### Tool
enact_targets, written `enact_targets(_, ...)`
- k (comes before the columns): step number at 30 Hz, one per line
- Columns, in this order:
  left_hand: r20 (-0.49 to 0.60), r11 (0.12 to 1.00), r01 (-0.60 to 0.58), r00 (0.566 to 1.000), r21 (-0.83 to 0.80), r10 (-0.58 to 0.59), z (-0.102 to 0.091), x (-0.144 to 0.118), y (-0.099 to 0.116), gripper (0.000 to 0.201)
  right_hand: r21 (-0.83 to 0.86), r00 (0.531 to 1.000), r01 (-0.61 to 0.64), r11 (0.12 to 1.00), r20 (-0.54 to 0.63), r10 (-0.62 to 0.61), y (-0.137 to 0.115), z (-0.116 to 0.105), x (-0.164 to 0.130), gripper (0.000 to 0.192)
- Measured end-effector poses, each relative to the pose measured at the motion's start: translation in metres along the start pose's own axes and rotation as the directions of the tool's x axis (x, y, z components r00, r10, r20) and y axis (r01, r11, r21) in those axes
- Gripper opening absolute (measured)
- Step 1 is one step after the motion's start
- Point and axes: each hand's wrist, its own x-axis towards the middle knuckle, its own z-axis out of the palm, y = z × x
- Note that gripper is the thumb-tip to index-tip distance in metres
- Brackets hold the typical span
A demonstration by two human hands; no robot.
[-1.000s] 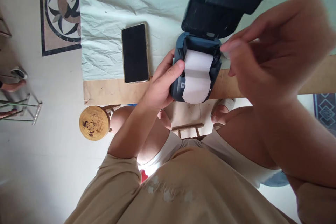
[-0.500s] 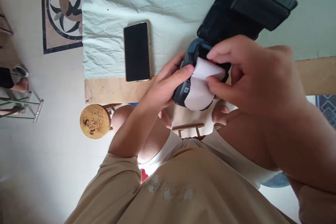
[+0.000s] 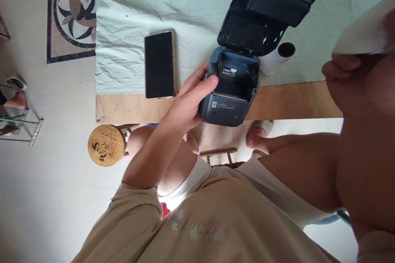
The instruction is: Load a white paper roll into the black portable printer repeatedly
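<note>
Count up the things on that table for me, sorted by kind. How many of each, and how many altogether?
Printers: 1, the dark printer, lid open, steadied by the left hand
Phones: 1, the black phone
Paper rolls: 2, the white roll lying beside the printer and the roll lifted in the right hand
Total: 4

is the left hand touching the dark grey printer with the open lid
Touching. The head view shows the left hand gripping the dark grey printer by its side, thumb lying across the top edge.
</note>
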Motion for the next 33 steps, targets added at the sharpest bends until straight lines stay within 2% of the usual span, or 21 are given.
enact_targets(2,-0.004,1.0,0.004,1.0,0.012,-0.004,0.001,0.0,0.0,0.026,-0.005,0.995,-0.008,1.0,-0.095,0.008,0.006,-0.003,-0.003,0.015)
enact_targets(3,-0.005,1.0,0.004,1.0,0.017,-0.004,0.001,0.0,0.001,0.026,-0.063,0.995,-0.007,0.998,-0.102,0.001,0.007,-0.003,-0.007,0.02)
enact_targets(4,-0.007,1.0,0.005,1.0,0.02,-0.005,0.001,0.0,0.001,0.026,-0.194,0.996,0.031,0.981,-0.08,-0.047,0.006,-0.004,-0.01,0.026)
enact_targets(7,-0.012,1.0,0.007,1.0,0.022,-0.007,0.002,0.0,0.001,0.027,-0.563,0.99,0.127,0.816,0.022,-0.139,-0.001,-0.007,-0.014,0.037)
enact_targets(11,-0.017,1.0,0.0,1.0,0.021,0.0,0.001,0.001,-0.001,0.025,-0.725,0.965,0.234,0.648,0.091,-0.246,-0.002,-0.01,-0.007,0.049)
enact_targets(13,0.003,1.0,-0.006,1.0,0.018,0.006,0.0,0.001,-0.002,0.024,-0.753,0.974,0.191,0.629,0.069,-0.214,0.001,-0.008,-0.001,0.048)
enact_targets(16,0.037,1.0,-0.011,0.999,0.025,0.01,-0.001,0.001,-0.002,0.022,-0.815,1.0,0.008,0.58,-0.006,-0.023,0.004,-0.004,0.002,0.053)
enact_targets(17,0.034,0.999,-0.013,0.999,0.03,0.012,-0.001,0.001,-0.002,0.023,-0.814,1.0,0.0,0.582,-0.007,-0.009,0.004,-0.003,0.001,0.057)
enact_targets(18,0.025,0.999,-0.015,1.0,0.037,0.014,-0.001,0.001,-0.002,0.023,-0.8,0.999,0.044,0.598,0.016,-0.051,0.002,-0.003,-0.001,0.059)
enact_targets(19,0.013,0.999,-0.017,1.0,0.043,0.016,-0.001,0.001,-0.002,0.023,-0.771,0.987,0.14,0.622,0.057,-0.153,0.0,-0.003,-0.004,0.058)
enact_targets(20,0.008,0.999,-0.017,1.0,0.049,0.017,0.0,0.001,-0.001,0.023,-0.722,0.951,0.27,0.637,0.096,-0.294,-0.002,-0.002,-0.009,0.055)
enact_targets(21,0.009,0.998,-0.015,1.0,0.054,0.014,0.0,0.001,-0.001,0.023,-0.661,0.894,0.394,0.638,0.116,-0.432,-0.005,-0.001,-0.014,0.05)
enact_targets(22,0.014,0.998,-0.01,1.0,0.056,0.009,0.0,0.001,-0.001,0.022,-0.599,0.837,0.492,0.632,0.127,-0.531,-0.008,0.002,-0.019,0.044)
enact_targets(23,0.018,0.999,-0.004,1.0,0.053,0.003,0.0,0.001,-0.001,0.022,-0.538,0.8,0.554,0.635,0.133,-0.585,-0.01,0.006,-0.024,0.042)
enact_targets(25,0.017,1.0,0.001,1.0,0.031,-0.001,0.0,0.001,-0.001,0.022,-0.443,0.811,0.577,0.686,0.213,-0.544,-0.013,0.018,-0.031,0.044)
enact_targets(28,0.014,1.0,-0.022,1.0,-0.012,0.022,-0.001,0.001,-0.002,0.022,-0.516,0.837,0.545,0.661,0.373,-0.399,-0.012,0.041,-0.031,0.047)
enact_targets(31,0.058,0.999,-0.038,0.997,-0.033,0.04,-0.002,0.001,-0.003,0.024,-0.646,0.903,0.418,0.639,0.374,-0.212,-0.008,0.054,-0.022,0.043)
enact_targets(33,0.074,0.998,-0.04,0.996,-0.054,0.044,-0.004,0.001,-0.004,0.024,-0.651,0.908,0.409,0.639,0.363,-0.211,-0.005,0.056,-0.018,0.044)
